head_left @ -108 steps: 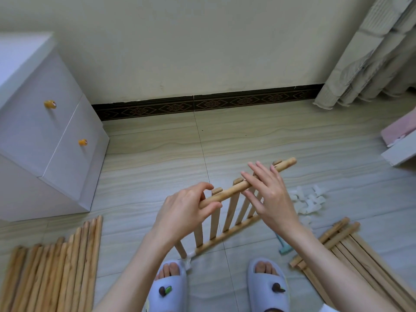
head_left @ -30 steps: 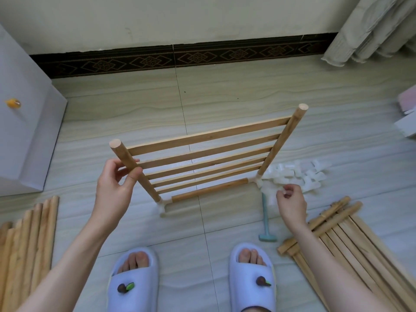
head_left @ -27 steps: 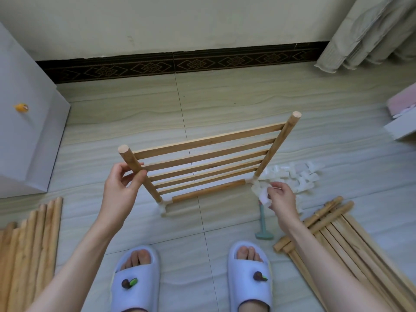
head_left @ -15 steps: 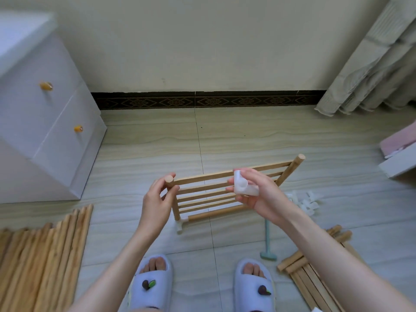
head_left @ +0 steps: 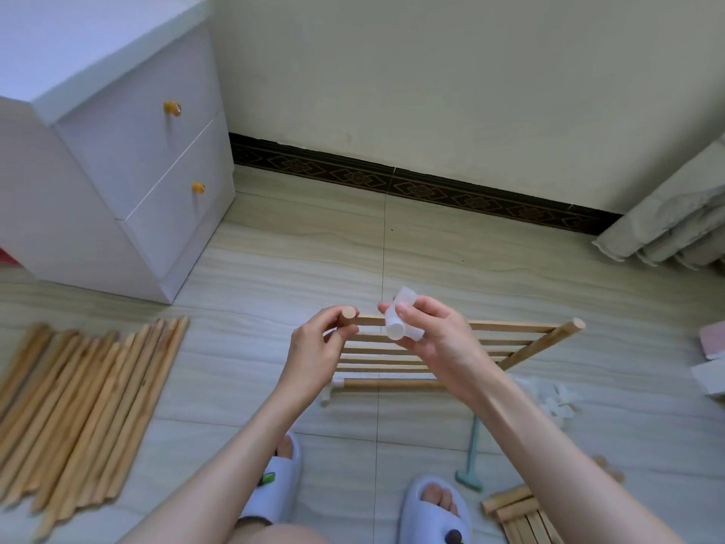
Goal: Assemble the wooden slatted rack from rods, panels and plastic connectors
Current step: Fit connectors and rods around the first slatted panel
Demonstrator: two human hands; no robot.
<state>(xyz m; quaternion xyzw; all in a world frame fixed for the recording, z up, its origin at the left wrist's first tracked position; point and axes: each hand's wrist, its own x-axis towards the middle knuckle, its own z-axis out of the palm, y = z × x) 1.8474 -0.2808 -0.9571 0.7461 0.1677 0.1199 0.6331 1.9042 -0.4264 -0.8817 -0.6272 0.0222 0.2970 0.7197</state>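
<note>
**White plastic connector poised over the rack's upper corner**

Pale wood makes up nearly all that lies on the tiled floor (head_left: 274,268). A slatted wooden side panel (head_left: 392,359) stands on edge before the person's feet, its lower left corner already seated in a white plastic corner fitting (head_left: 327,392). The left hand (head_left: 314,347) pinches the bare round top of the panel's left post (head_left: 348,312), steadying it. The right hand (head_left: 435,339) grips a translucent white tubular plastic connector (head_left: 398,318), held in the air just beside that post top and not yet on it. The far post end (head_left: 577,324) is also uncapped. By this view the job looks early: a row of loose wooden rods (head_left: 90,406) lies at left, a stack of wooden slat panels (head_left: 521,512) at lower right, and a heap of spare white connectors (head_left: 557,398) waits near a teal-handled small mallet (head_left: 472,453).
</note>
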